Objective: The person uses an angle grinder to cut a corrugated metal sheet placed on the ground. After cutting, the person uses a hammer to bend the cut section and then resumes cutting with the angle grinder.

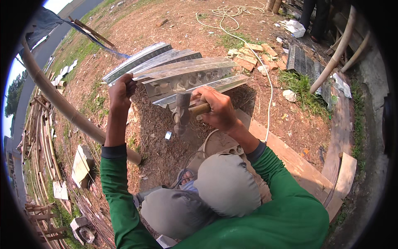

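Note:
A stack of folded galvanized metal pieces (186, 79) lies in front of me, the nearer one with a row of dents or perforations along its face. My left hand (124, 89) has its fingers closed on the left end of one of the metal strips. My right hand (215, 108) grips the wooden handle of a hammer (182, 108), whose dark metal head hangs upright just in front of the near edge of the stack, left of the hand. My knees and a sandalled foot are below.
A slanted bamboo pole (91, 128) stands at my left, with bamboo lengths (41, 145) beyond. A wooden plank (298, 166) lies at right. A coiled cable (228, 14), wood scraps (248, 58) and dark corrugated metal (298, 62) lie farther off. A person's legs (315, 18) are at upper right.

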Motion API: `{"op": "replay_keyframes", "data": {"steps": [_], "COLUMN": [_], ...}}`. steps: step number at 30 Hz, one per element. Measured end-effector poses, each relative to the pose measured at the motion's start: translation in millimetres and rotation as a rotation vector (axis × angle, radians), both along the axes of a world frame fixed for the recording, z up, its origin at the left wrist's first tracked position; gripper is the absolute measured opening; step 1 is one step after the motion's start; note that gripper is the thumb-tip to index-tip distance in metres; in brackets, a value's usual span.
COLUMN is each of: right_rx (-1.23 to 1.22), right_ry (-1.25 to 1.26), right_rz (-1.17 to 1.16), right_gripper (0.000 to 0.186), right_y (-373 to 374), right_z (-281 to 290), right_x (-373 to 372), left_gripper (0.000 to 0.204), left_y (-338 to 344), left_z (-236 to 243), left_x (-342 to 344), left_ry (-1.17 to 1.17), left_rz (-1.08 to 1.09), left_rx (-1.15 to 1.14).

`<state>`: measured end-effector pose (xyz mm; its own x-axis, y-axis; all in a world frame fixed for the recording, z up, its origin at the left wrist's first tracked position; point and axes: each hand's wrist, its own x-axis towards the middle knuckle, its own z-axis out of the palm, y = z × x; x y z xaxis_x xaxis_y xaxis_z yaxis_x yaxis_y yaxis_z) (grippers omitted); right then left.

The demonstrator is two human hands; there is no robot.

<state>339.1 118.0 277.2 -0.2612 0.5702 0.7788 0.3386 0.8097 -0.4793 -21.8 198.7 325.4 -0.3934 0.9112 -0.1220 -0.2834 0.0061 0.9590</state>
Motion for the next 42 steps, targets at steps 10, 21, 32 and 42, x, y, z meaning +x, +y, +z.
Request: {"op": "replay_keyframes", "data": {"steps": [10,21,32,42], "right_rx": [-0.008,-0.186,-0.600,-0.603], "right_ry": [0.031,0.323,0.639,0.796], "right_rz": [0.149,-0.204,-0.353,-0.429], "right_gripper": [0.025,0.007,0.021,0.027], "right_y": [24,140,152,153], "right_z": [86,146,98,98], "right_x": [6,115,207,202], "left_gripper": [0.027,0.054,0.109,0.066], "left_y": [37,160,272,319], "left_z": [121,163,216,200], "left_x": [-8,148,255,275], "left_ry": [0.098,0.950,1.842,1.648], "left_rz": [-0.124,-0.125,-0.282,-0.351], "left_rx": [-0.093,0.578,0.845,0.716]}}
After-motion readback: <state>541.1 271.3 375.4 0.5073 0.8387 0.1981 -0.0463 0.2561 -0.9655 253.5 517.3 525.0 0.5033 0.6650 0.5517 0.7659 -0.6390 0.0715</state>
